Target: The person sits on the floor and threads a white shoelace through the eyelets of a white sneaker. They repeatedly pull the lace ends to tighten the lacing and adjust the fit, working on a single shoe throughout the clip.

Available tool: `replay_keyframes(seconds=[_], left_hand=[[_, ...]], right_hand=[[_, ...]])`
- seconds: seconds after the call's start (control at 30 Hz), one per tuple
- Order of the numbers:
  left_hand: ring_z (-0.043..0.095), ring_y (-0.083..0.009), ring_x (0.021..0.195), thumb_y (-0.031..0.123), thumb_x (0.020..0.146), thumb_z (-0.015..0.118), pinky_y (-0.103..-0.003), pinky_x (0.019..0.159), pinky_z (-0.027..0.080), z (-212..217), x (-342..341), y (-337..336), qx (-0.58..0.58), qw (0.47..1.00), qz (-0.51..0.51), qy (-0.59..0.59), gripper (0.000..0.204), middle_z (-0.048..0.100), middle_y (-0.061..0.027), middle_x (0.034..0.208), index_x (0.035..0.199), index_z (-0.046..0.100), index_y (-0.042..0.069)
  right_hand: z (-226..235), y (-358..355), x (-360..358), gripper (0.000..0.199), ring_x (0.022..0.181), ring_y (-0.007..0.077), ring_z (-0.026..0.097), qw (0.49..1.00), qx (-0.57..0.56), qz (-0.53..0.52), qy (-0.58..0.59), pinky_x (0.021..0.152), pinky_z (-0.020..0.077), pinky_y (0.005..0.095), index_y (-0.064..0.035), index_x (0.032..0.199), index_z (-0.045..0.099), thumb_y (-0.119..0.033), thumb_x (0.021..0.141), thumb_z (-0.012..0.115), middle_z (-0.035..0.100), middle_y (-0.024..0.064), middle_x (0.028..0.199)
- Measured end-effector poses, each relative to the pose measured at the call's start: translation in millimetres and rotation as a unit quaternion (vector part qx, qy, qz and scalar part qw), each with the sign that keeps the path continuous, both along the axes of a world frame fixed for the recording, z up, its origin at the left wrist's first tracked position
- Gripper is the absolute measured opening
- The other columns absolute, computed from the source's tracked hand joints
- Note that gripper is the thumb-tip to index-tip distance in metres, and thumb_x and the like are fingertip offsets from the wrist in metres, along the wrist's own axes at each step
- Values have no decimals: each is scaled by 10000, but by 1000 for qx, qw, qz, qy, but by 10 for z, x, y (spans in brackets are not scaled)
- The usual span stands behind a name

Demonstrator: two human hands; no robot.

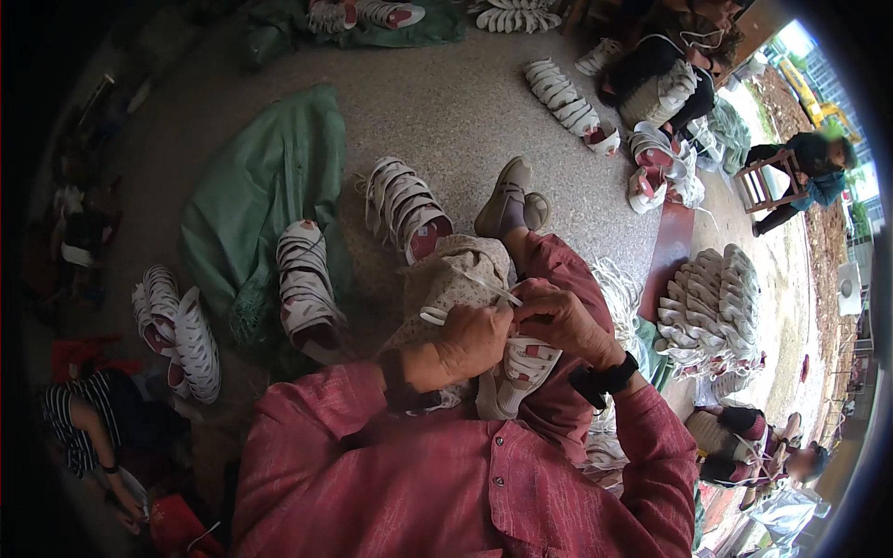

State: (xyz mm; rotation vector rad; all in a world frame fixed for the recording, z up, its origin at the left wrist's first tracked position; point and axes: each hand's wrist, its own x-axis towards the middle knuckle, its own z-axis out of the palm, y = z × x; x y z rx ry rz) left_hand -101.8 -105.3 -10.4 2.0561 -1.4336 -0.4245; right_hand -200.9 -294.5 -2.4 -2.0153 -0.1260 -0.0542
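Left hand (476,340), right hand (567,321) holding white lace (508,297), 1 shoe (528,365) below

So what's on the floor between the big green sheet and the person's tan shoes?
In the head view, a row of white shoes lies between the green sheet and the tan shoes.

The bare left hand (474,340) is sitting curled, knuckles up — and right beside it, the bare right hand (566,321) is pinching, fingers bending! The red-sleeved left arm (321,395) and red-sleeved right arm (656,432) are slanting inward, elbows lying wide — both dark-banded wrists (609,378) pointing toward the middle of the body.
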Motion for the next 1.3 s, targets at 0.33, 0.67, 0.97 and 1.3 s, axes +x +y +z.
replay_keyframes(seconds=[0.33, 0.67, 0.97, 1.3], left_hand=[[675, -325, 825, 272, 983, 516, -426, 754, 507, -123, 414, 62, 81, 967, -106, 218, 272, 688, -146, 849, 960, 657, 40], [601, -271, 981, 259, 821, 720, -409, 868, 456, 273, 350, 69, -156, 978, -115, -74, 171, 609, -72, 936, 850, 664, 100], [552, -210, 938, 295, 803, 753, -375, 909, 393, 34, 470, 225, -55, 975, -213, 15, 189, 581, -1, 904, 810, 718, 109], [557, -204, 897, 268, 879, 714, -364, 902, 404, 255, 663, -271, -1, 928, -332, 171, 199, 653, -15, 848, 829, 706, 75]], right_hand=[[-31, 44, -58, 188, 1083, 252, 614, 998, 7, -33, 48, 991, 435, 381, -84, 900, 734, -24, 726, 775, 658, 33, 919], [120, 34, -96, 165, 948, 260, 661, 967, -251, -10, -35, 714, 548, 372, -135, 924, 676, -157, 771, 734, 651, 19, 1036], [243, -73, -123, 177, 887, 261, 666, 949, -300, -7, -92, 695, 544, 393, -136, 925, 673, -155, 758, 729, 638, 28, 1000], [376, -1357, -1217, 76, 696, 252, 626, 886, -304, -339, 80, 638, 485, 367, -28, 840, 669, -91, 830, 710, 635, 101, 809]])
